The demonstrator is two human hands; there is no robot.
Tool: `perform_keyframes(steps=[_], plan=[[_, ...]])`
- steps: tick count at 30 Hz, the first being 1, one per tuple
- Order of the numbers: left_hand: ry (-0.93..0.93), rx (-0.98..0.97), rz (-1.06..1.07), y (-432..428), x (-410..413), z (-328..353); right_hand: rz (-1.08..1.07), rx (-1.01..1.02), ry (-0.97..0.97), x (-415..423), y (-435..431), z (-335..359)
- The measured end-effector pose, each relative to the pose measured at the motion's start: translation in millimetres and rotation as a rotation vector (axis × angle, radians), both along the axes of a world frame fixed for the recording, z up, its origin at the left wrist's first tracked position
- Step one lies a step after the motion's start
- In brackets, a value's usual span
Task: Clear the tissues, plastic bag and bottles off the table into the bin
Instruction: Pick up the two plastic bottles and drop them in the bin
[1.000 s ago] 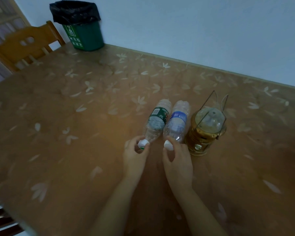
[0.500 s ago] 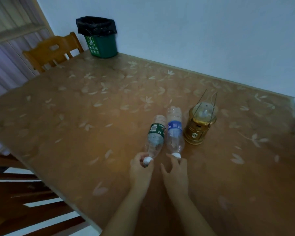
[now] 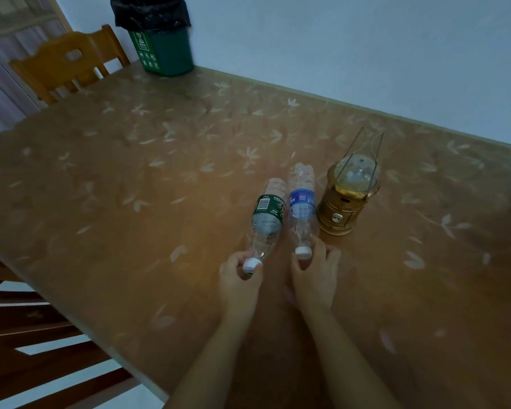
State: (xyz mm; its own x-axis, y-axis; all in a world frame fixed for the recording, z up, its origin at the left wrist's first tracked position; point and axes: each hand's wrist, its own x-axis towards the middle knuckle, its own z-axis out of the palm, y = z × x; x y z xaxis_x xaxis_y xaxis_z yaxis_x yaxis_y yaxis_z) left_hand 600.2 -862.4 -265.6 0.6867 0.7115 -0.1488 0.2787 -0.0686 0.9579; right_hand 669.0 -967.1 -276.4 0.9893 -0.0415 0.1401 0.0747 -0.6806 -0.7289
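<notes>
Big brown desk (image 3: 130,231) with a leaf pattern, wooden chair (image 3: 68,63) at the far corner, and the green bin (image 3: 165,51) sitting up there too. Gold lantern (image 3: 347,199) just beside two bottles. Left hand (image 3: 238,283) pinches the green-label bottle (image 3: 266,222) at its cap; right hand (image 3: 314,278) has its fingers curled round the blue-label bottle (image 3: 301,208) neck.

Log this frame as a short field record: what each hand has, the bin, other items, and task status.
left hand: grips the cap end of the green-label bottle
right hand: grips the cap end of the blue-label bottle
bottles: side by side, lying on the table
bin: green, black liner, far corner of the table
other: gold lantern beside the blue-label bottle; wooden chair
tissues, plastic bag: none visible
status: bottles not yet binned
</notes>
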Motion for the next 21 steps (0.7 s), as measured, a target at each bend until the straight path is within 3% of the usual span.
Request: perform_keyframes(steps=[8,21], plan=[[-0.034,-0.033,0.019,1,-2,11,-0.036,0.171,0.016,-1,4,5],[-0.05,0.018,-0.027,-12,-61,75,-0.036,0.215,-0.135,-65,-34,80]])
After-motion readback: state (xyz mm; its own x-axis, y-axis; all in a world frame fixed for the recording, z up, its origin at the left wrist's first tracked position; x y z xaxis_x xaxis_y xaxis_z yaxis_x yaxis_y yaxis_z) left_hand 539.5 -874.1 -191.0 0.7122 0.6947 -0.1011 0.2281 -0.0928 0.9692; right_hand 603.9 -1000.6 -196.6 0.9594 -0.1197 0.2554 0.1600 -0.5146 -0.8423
